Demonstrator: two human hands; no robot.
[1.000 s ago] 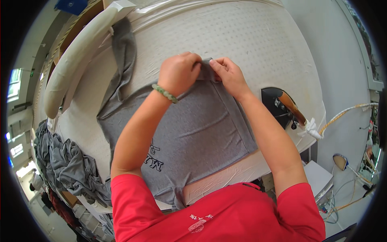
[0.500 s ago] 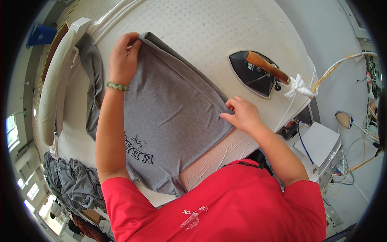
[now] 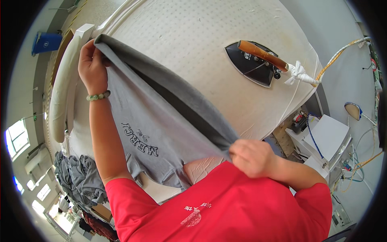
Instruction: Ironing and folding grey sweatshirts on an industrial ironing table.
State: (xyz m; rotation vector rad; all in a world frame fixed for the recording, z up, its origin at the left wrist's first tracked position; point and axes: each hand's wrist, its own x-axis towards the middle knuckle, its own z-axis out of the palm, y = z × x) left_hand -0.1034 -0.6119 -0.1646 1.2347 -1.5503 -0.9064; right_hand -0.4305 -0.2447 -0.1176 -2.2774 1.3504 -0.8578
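Observation:
A grey garment [image 3: 161, 117] with dark lettering on its front is stretched between my two hands over the pale ironing table [image 3: 189, 44]. My left hand [image 3: 93, 66], at the far left, pinches one corner of its open edge. The opposite corner is gripped in my right hand [image 3: 252, 157], close to my red shirt. Between them the edge gapes, and the dark inside shows. To the right of the garment an iron [image 3: 254, 62] with a brown wooden handle rests on the table, apart from both hands.
A long padded pressing arm [image 3: 64, 88] stands along the left side. Below it lies a heap of grey garments [image 3: 78, 179]. The iron's cord [image 3: 334, 62], wrapped in white cloth, runs off right. A white cabinet [image 3: 330, 135] stands at the right.
My left hand has moved left and my right hand toward my body, pulling the garment's edge along. The garment has slid left and nearer, and its edge has opened.

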